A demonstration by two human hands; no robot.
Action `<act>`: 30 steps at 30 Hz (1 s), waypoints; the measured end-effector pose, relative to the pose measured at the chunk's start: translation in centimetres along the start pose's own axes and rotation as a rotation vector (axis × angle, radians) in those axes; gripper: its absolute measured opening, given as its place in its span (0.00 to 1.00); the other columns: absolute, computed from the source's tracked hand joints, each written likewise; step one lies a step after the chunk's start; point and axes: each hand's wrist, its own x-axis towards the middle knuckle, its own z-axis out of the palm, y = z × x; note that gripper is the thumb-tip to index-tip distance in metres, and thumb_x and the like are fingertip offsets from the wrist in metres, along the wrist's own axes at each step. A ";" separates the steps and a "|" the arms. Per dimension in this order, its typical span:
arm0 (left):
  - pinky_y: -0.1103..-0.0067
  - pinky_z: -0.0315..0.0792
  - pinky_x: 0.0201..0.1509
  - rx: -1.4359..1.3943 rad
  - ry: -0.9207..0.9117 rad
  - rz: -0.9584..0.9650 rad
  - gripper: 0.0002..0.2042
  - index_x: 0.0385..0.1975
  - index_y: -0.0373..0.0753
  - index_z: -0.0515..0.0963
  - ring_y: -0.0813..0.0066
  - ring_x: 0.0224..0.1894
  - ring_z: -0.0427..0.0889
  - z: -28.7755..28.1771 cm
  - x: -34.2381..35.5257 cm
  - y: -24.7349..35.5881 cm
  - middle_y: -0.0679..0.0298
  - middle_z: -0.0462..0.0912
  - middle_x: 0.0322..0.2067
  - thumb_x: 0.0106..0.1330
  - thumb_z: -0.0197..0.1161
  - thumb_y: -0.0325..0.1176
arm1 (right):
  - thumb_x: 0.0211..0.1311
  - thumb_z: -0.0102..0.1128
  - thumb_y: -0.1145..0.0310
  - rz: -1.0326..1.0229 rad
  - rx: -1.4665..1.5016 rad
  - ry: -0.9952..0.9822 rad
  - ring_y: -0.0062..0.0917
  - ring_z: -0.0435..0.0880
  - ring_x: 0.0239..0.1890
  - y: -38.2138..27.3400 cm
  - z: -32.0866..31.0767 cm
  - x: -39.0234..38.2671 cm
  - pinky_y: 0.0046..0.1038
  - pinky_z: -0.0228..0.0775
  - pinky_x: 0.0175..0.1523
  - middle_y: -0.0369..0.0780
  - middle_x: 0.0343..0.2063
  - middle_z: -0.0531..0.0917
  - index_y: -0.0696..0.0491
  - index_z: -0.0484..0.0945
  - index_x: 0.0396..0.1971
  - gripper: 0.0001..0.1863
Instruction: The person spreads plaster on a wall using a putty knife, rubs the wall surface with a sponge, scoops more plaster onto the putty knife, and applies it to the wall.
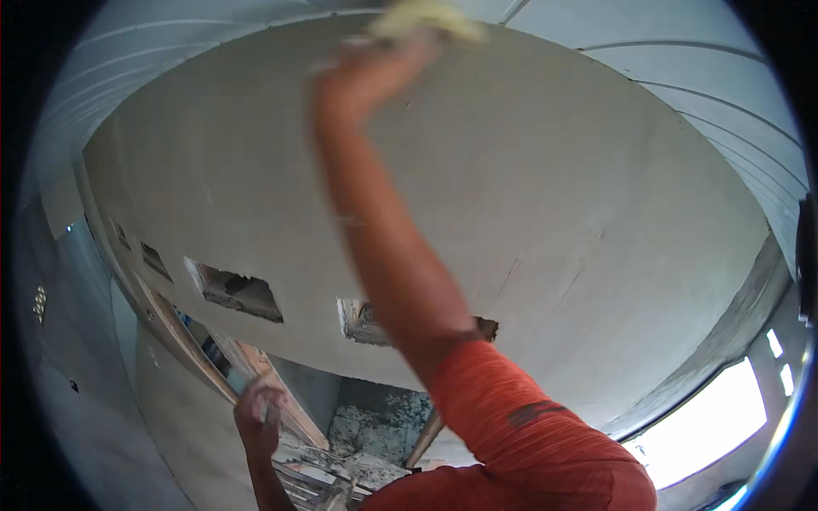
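Blurred right hand clamped on a pale yellow pad at the grey wall's top, pad cut off above, contact unclear, raised arm hiding part of a ragged opening, left hand low, its grip impossible to tell

No readable text or numbers; just a dark, illegible mark on the red sleeve
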 end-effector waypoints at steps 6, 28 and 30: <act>0.73 0.71 0.51 -0.333 0.083 0.089 0.35 0.64 0.32 0.63 0.67 0.50 0.76 3.5 6.5 4.0 0.54 0.73 0.53 0.64 0.62 0.52 | 0.63 0.58 0.71 0.490 -0.764 -0.509 0.34 0.76 0.52 4.9 -0.3 -19.9 0.34 0.68 0.58 0.48 0.50 0.76 0.60 0.58 0.65 0.32; 0.70 0.70 0.50 -0.213 0.548 0.288 0.22 0.56 0.27 0.66 0.65 0.49 0.75 5.6 17.3 2.5 0.48 0.75 0.46 0.72 0.51 0.41 | 0.70 0.52 0.64 0.912 -0.983 -0.561 0.29 0.72 0.57 -12.6 -7.4 -26.7 0.32 0.67 0.58 0.46 0.60 0.67 0.61 0.56 0.67 0.31; 0.66 0.65 0.61 -0.019 0.837 0.286 0.31 0.70 0.31 0.52 0.53 0.62 0.67 1.4 23.7 1.4 0.42 0.68 0.58 0.69 0.51 0.34 | 0.64 0.59 0.69 0.898 -1.120 -0.729 0.34 0.72 0.58 -14.3 -8.4 -26.3 0.33 0.72 0.56 0.48 0.66 0.58 0.60 0.54 0.69 0.36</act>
